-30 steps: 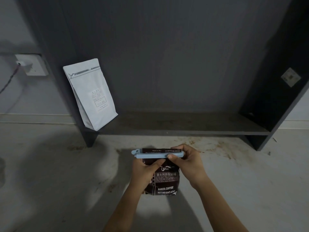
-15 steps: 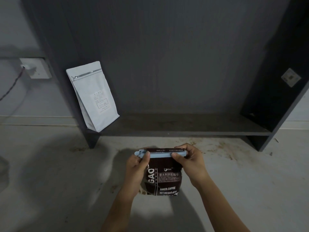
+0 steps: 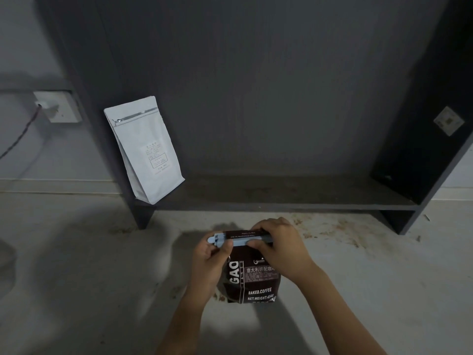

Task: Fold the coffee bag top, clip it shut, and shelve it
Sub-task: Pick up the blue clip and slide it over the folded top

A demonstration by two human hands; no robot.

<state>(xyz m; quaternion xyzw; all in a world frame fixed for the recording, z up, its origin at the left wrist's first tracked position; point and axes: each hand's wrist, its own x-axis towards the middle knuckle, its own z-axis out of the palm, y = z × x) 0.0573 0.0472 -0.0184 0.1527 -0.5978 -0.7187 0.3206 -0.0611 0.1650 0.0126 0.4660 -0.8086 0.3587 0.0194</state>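
Note:
A dark brown coffee bag (image 3: 252, 283) with white lettering stands on the pale floor in front of a low dark shelf (image 3: 281, 198). A light blue bar clip (image 3: 239, 240) lies across its folded top. My left hand (image 3: 210, 262) pinches the clip near its left hinged end, thumb on the bar. My right hand (image 3: 279, 248) grips the clip's right end together with the bag top, hiding that end. The bag's left side is partly behind my left hand.
A white coffee pouch (image 3: 144, 149) leans at the left end of the shelf against its side panel. The dark cabinet's right wall (image 3: 419, 139) carries a small sticker. A wall socket (image 3: 57, 106) with a cable is at the left. Brown stains mark the floor (image 3: 330, 226).
My left hand slid from the bag's front up to the clip's left end, exposing the lettering. The view shifted slightly; the bag stays on the floor.

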